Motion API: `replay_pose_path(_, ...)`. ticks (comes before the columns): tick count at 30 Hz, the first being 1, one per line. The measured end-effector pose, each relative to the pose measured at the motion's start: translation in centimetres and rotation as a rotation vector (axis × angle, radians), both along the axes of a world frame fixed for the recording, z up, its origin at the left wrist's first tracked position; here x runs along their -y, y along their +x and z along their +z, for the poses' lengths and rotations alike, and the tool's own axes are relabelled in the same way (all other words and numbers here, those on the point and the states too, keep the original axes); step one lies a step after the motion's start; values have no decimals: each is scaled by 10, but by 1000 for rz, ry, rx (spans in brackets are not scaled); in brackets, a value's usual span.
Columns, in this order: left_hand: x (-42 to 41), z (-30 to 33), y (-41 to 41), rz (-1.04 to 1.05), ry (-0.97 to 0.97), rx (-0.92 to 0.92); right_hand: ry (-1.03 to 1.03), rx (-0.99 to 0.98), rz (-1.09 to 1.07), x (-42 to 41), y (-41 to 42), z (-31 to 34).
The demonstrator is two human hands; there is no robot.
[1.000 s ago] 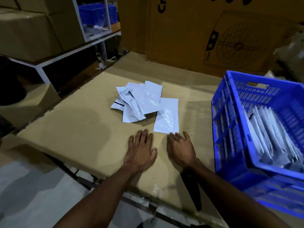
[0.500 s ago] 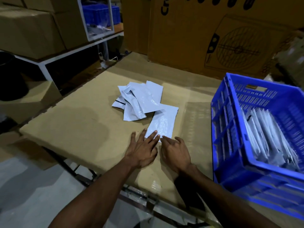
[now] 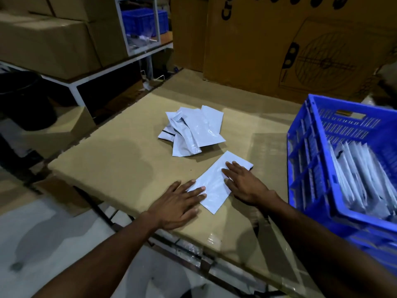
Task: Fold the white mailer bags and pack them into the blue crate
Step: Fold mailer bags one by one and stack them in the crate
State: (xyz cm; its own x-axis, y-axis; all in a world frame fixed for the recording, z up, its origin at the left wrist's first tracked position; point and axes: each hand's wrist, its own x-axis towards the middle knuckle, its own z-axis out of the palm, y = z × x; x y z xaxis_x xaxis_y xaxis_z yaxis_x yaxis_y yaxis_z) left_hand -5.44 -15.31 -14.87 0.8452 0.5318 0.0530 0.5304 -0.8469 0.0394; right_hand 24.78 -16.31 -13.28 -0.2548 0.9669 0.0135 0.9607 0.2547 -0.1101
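Both flat: left hand (image 3: 179, 204) and right hand (image 3: 245, 182) press white mailer bag (image 3: 214, 190); carton (image 3: 268, 46) print reads "Cr", rest cut off.

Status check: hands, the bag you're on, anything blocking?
Left hand and right hand flat on single mailer bag, unfolded. Loose pile beyond it. Blue crate on the right, part filled. Nothing blocking.

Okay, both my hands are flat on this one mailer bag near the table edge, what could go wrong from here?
1. The mailer bag lies skewed under your left hand and right hand; folding it as it lies may give a crooked crease.
2. Its near corner sits close to the table edge; the slick plastic might slide off.
3. The blue crate already holds many upright bags; a loosely folded one may spring open before it is wedged in.
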Motion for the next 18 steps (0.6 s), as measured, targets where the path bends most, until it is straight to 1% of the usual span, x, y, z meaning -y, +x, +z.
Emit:
replay_pose_path(2, -2, 0, -4, 36, -35, 31, -52, -22, -31, 3, -3, -2)
replay_pose_path(6, -7, 3, 2, 215, -149, 107, 68, 103, -43, 14, -19, 3)
replay_pose_path(8, -7, 7, 10, 326, -107, 87, 99, 139, -69, 22, -28, 5)
replay_pose_path(10, -4, 9, 27, 394, -45, 46, 114, 170, -102, 29, -36, 3)
replay_pose_path(12, 1, 8, 50, 413, -37, 17, 121, 191, -118, 33, -44, 4)
replay_pose_path(15, 9, 1, 81, 427, -89, 10, 130, 194, -136, 38, -52, 6)
replay_pose_path(18, 12, -8, 86, 443, -117, 5, 112, 227, -142, 42, -55, 8)
